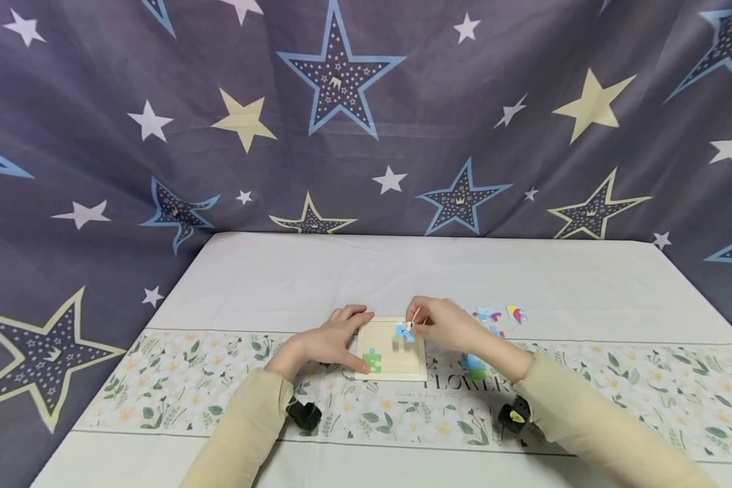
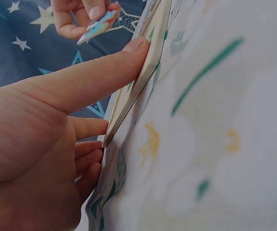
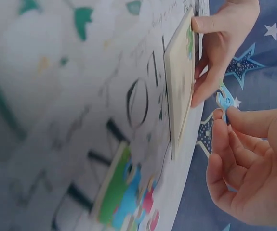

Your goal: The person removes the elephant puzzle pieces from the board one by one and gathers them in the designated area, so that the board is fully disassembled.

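A shallow wooden puzzle tray [image 1: 393,347] lies on the table, with a green puzzle piece [image 1: 372,360] in its near left corner. My left hand [image 1: 329,340] rests against the tray's left side. Its straight thumb presses on the near corner by the green piece, and the other fingers reach along the left edge toward the far corner. Between thumb and fingertips my right hand [image 1: 442,322] pinches a blue puzzle piece [image 1: 402,332], held tilted above the tray's far right part. In the right wrist view this blue piece [image 3: 224,98] is partly hidden by the fingertips.
Several loose puzzle pieces [image 1: 486,314] lie right of the tray, beyond the right forearm. A blue and green piece [image 1: 474,366] is partly covered by that forearm. A floral printed band with lettering [image 1: 463,384] crosses the white tabletop, and a star-patterned curtain [image 1: 366,156] hangs behind.
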Demonstrator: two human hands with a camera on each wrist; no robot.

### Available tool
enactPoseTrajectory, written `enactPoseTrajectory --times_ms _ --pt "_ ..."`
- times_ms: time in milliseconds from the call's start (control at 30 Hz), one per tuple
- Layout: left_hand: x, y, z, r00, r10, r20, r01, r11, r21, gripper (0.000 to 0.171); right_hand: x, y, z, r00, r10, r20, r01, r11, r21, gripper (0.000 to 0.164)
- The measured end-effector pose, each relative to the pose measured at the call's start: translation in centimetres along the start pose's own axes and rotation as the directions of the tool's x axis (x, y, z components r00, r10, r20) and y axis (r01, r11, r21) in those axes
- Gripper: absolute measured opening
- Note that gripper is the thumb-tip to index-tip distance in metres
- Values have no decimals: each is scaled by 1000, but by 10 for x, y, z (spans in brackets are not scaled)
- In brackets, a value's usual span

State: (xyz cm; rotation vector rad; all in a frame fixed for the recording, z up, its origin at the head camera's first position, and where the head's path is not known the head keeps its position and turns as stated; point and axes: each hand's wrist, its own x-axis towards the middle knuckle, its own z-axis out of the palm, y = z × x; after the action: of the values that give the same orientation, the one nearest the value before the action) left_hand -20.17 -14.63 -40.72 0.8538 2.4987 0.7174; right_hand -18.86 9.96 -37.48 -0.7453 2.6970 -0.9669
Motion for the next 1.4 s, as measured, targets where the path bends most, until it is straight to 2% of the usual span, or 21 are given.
enactPoseTrajectory --times_ms 233,933,1133,1400 --pt "-1 -1 -1 1000 12 -2 -12 1000 -13 98 -9 13 -8 999 9 -32 -8 1000 19 5" --pt "-2 1 0 1000 -27 -3 26 999 -20 98 -40 56 -29 991 109 -83 -107 994 30 5" --pt "-1 1 1 1000 -24 -4 24 999 -22 98 -50 67 -36 989 119 -83 -113 991 71 6" --pt "-1 0 0 1000 -24 -1 24 999 -33 98 -61 78 -47 984 137 -112 -136 991 19 7"
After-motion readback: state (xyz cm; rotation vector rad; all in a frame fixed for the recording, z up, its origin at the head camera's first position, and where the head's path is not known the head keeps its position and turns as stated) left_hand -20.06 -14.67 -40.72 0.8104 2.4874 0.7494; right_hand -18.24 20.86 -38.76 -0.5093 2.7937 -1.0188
